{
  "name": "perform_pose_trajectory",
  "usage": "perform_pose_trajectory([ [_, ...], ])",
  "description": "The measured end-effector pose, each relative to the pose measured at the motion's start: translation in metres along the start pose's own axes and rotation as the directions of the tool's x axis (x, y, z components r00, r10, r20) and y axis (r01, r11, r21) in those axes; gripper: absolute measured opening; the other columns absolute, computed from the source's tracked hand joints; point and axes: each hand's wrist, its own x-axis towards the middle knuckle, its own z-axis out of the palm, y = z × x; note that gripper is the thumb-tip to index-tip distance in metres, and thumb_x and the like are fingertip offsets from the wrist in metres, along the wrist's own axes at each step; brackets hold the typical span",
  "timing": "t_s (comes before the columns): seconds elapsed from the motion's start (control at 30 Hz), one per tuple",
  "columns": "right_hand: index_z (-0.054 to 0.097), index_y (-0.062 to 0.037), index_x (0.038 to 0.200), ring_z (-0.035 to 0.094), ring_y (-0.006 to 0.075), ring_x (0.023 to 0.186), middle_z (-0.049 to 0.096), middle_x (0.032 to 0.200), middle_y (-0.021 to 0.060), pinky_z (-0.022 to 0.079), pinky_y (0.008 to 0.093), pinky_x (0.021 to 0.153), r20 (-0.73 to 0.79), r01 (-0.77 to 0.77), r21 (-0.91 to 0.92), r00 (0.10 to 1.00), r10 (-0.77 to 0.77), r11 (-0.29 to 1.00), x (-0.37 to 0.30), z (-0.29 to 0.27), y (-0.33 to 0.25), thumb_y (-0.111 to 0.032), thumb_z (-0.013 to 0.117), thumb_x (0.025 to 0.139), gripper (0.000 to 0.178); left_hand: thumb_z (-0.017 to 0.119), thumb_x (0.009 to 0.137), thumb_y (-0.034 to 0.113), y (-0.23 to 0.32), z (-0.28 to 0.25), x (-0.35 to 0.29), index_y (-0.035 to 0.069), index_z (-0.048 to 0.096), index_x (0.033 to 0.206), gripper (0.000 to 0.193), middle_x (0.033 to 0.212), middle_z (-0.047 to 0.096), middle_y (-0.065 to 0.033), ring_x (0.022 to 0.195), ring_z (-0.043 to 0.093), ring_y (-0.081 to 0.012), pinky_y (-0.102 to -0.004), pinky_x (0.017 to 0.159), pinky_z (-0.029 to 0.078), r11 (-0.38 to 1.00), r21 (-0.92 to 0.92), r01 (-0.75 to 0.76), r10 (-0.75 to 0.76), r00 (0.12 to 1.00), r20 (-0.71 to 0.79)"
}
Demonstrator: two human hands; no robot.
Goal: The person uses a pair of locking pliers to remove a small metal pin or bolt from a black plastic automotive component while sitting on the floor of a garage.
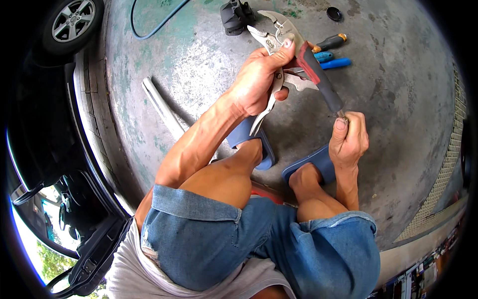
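Observation:
A pair of locking pliers [280,34] with metal jaws and a dark grey and red grip is held up in front of me. Around its body my left hand [259,79] is closed, thumb pressed near the jaw pivot. The jaws stand apart and point up and to the left, with nothing between them. The bare metal lever hangs away from the padded handle. At the lower end of that handle, my right hand [349,139] pinches the adjusting screw [341,114] between thumb and fingers.
Screwdrivers with orange-black [332,42] and blue handles [336,63] lie on the concrete floor beyond the pliers. A black plastic part [236,18] and a round black cap [334,13] are farther off. A metal bar [162,105] and blue hose [159,31] lie left, near a car wheel [73,21].

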Motion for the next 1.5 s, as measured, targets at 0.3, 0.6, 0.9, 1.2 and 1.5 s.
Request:
perform_pose_trajectory([
  [0.3, 0.034, -0.0139, 0.064, 0.032, 0.0122, 0.041, 0.040, 0.052, -0.0020, 0.028, 0.0278, 0.041, 0.734, -0.845, 0.492, 0.274, 0.621, -0.209, 0.010, -0.009, -0.027, -0.048, 0.035, 0.110, 0.057, 0.052, 0.108, 0.041, 0.001, 0.001, 0.000, 0.004, 0.062, 0.133, 0.046, 0.105, 0.074, -0.0074, 0.087, 0.066, -0.0089, -0.0198, 0.040, 0.038, 0.999, 0.044, -0.006, 0.006, 1.000, -0.010],
  [0.6, 0.058, -0.0026, 0.080, 0.056, 0.0189, 0.056, 0.058, 0.065, 0.0071, 0.044, 0.0327, 0.054, 0.280, -0.673, 0.227, 0.738, 0.614, 0.704, -0.010, -0.002, -0.015, -0.044, 0.040, 0.110, 0.055, 0.052, 0.108, 0.040, -0.004, -0.002, 0.001, 0.003, 0.062, 0.133, 0.046, 0.105, 0.074, -0.0075, 0.088, 0.066, -0.0092, -0.0194, 0.040, 0.039, 0.999, 0.026, 0.043, -0.042, 0.998, -0.038],
  [0.9, 0.038, -0.0121, 0.064, 0.038, 0.0150, 0.040, 0.038, 0.051, 0.0000, 0.033, 0.0301, 0.039, 0.712, -0.761, 0.593, 0.341, 0.614, -0.265, -0.005, -0.002, -0.025, -0.046, 0.038, 0.110, 0.057, 0.053, 0.108, 0.039, -0.003, 0.002, 0.000, 0.002, 0.062, 0.134, 0.046, 0.107, 0.074, -0.0081, 0.086, 0.068, -0.0096, -0.0201, 0.040, 0.040, 0.999, 0.034, 0.042, -0.040, 0.998, -0.051],
  [1.2, 0.036, -0.0152, 0.060, 0.033, 0.0118, 0.037, 0.034, 0.050, -0.0004, 0.027, 0.0270, 0.032, 0.916, -0.785, 0.374, 0.229, 0.330, -0.494, -0.003, -0.013, -0.011, -0.052, 0.033, 0.110, 0.062, 0.055, 0.108, 0.036, -0.006, -0.007, -0.001, 0.001, 0.064, 0.131, 0.043, 0.107, 0.073, -0.0073, 0.082, 0.066, -0.0088, -0.0199, 0.040, 0.039, 0.998, 0.038, 0.053, -0.053, 0.998, -0.014],
  [1.5, 0.060, 0.0020, 0.119, 0.064, 0.0270, 0.103, 0.065, 0.110, 0.0174, 0.054, 0.0389, 0.088, 0.843, -0.880, 0.475, 0.453, 0.291, -0.007, 0.010, -0.011, 0.003, -0.057, 0.046, 0.105, 0.062, 0.059, 0.106, 0.037, -0.012, -0.004, -0.001, 0.001, 0.066, 0.129, 0.043, 0.112, 0.074, -0.0084, 0.085, 0.069, -0.0102, -0.0216, 0.051, 0.049, 0.997, 0.066, 0.042, -0.046, 0.998, 0.053],
])
